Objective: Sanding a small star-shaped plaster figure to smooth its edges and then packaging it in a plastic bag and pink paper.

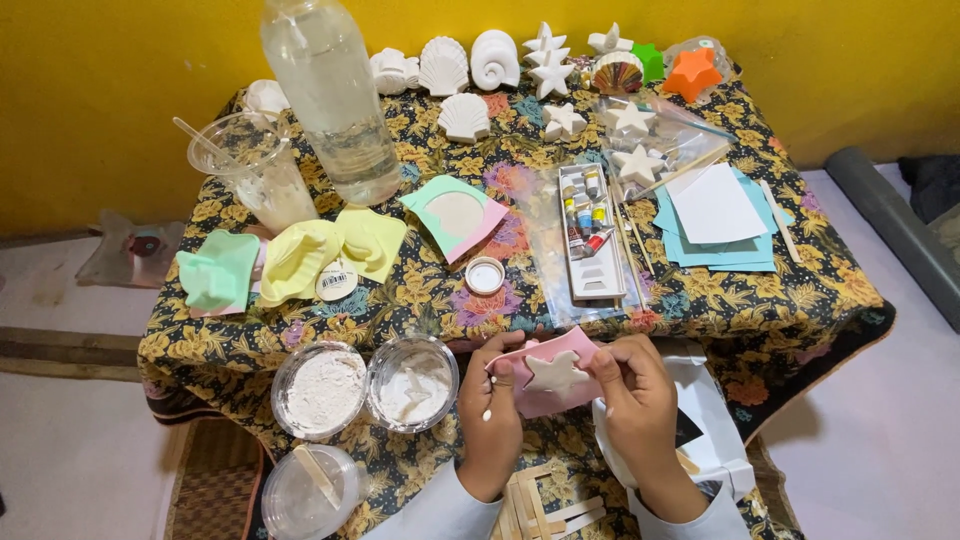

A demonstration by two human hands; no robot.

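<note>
Left hand (490, 405) and right hand (632, 385) both grip pink mould (545, 400) holding white star (556, 372); powder bowl (413, 382) just left.

A star mould (556, 373) is held between the left hand (490, 405) and the right hand (630, 392) at the near table edge. Two powder tubs (325, 388) are set just left of the hands. Behind the mould, a small cap (485, 276) and a paint tray (590, 240) are placed. A bottle (330, 95) is stood far left; shell casts (443, 66) are lined along the back.
</note>
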